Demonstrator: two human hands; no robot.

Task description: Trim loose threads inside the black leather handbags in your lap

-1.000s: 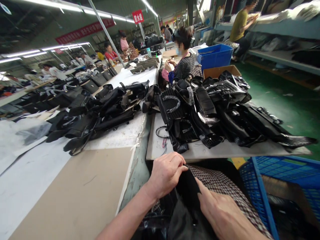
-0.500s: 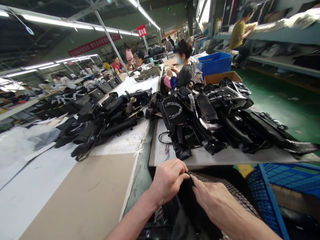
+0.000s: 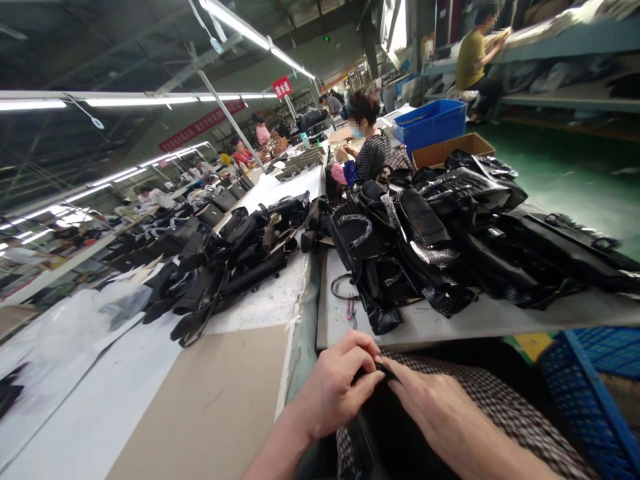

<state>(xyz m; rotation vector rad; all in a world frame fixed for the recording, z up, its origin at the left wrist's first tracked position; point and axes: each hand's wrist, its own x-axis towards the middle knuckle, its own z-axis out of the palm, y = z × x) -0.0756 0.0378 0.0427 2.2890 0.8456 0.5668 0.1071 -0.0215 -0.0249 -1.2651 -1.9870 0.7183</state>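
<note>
While the left hand [image 3: 345, 383] pinches the edge of a black piece [image 3: 395, 440] between thumb and bent fingers, the right hand [image 3: 433, 407] lays its fingers on that same edge, tips just beside the left's. Right thumb hidden, can't tell if it grips. Piece sits bottom centre, over a checked cloth [image 3: 480, 373], lower part dark, hard to make out. Blue basket [image 3: 575, 393] lower right. Above the hands, a grey table [image 3: 330, 330] carries a heap of black bags [image 3: 425, 233], some with wrapped handles; thin black loop [image 3: 343, 287] and small pink item [image 3: 351, 308] near its left corner. Lower left: brown board [image 3: 210, 393], second heap of black bags [image 3: 230, 260] beyond it, clear plastic [image 3: 75, 327] at left. Upper centre: seated person in striped top [image 3: 376, 157], blue bin [image 3: 430, 123] and cardboard box [image 3: 453, 150] to their right.
</note>
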